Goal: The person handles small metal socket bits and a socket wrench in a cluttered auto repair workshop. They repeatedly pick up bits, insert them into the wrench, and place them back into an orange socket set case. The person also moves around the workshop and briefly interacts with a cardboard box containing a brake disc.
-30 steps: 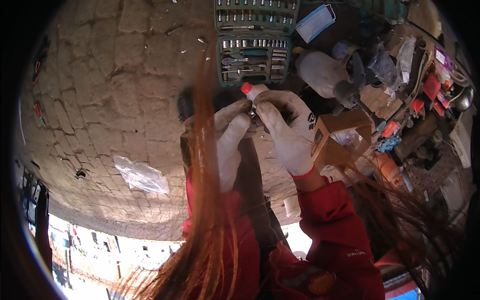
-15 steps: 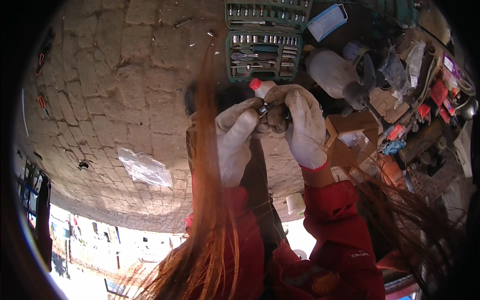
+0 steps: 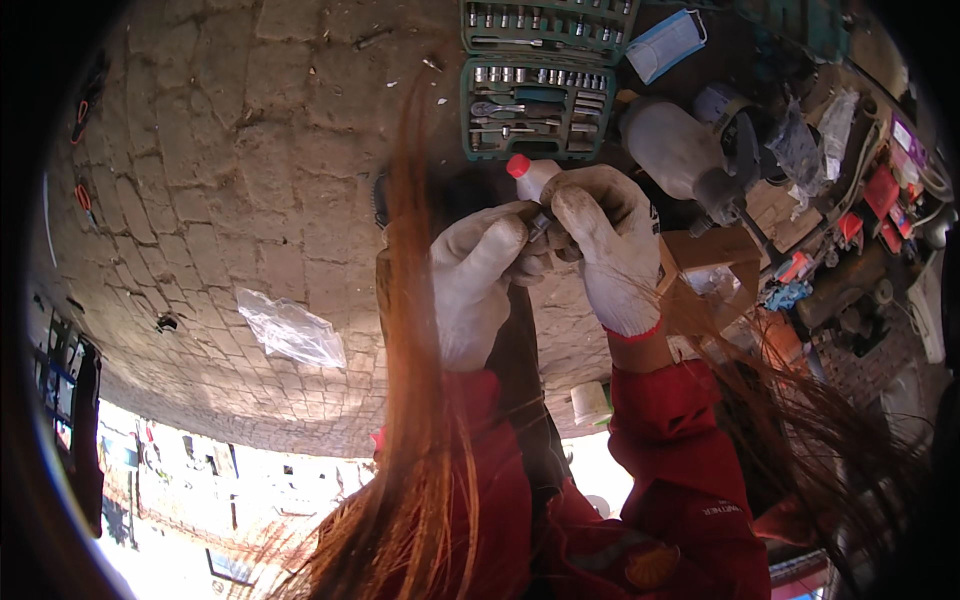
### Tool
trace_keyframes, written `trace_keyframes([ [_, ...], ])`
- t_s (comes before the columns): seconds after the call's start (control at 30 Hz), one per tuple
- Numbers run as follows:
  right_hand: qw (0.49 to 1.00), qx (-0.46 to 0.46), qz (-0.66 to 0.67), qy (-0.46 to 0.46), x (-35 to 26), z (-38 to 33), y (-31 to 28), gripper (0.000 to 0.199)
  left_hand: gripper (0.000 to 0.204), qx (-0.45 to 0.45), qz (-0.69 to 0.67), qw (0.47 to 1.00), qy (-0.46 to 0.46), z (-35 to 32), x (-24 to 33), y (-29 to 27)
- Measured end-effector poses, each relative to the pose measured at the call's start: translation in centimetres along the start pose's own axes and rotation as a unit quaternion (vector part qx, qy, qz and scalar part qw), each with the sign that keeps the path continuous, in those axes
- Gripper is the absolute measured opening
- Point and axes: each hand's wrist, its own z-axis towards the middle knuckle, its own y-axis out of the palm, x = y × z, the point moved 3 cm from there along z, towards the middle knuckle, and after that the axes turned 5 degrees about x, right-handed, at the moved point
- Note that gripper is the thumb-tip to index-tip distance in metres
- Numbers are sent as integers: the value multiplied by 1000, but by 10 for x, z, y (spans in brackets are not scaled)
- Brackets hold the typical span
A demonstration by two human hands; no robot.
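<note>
In white, soiled work gloves, my hands meet in front of my body. My left hand point(image 3: 472, 275) is closed, thumb and fingers pinching a small shiny metal piece point(image 3: 540, 226). It looks like a short cylinder, mostly covered by fingertips, so its exact kind is unclear. My right hand point(image 3: 612, 250) is bent around the piece's other side, with thumb and curled fingers pressed at it. Just beyond the fingers is a white bottle point(image 3: 538, 178) with a red cap, its lower part hidden by my right hand.
A green socket set case point(image 3: 538, 110) lies spread on the brick floor ahead. Right of it are a face mask point(image 3: 666, 46), a large whitish plastic container point(image 3: 665, 145) and a cardboard box point(image 3: 715, 256). A clear plastic bag point(image 3: 290, 328) lies left. Loose hair strands point(image 3: 408, 300) cross the view.
My right hand has turned and shifted slightly, its thumb now lying against the metal piece. The piece has tilted and is more covered. The surroundings have shifted slightly right in the picture.
</note>
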Motion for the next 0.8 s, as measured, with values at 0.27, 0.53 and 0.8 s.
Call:
trace_keyframes([
  [0.27,1000,16,14,16,-1,2,5,17,64,-8,-27,999,-31,1,2,-3],
  [0.53,995,96,22,-32,-6,2,7,14,85,28,-275,960,-41,7,-5,-5],
  [0.8,990,120,-56,-45,-4,-1,-3,15,85,-41,-311,949,-16,7,-2,3],
])
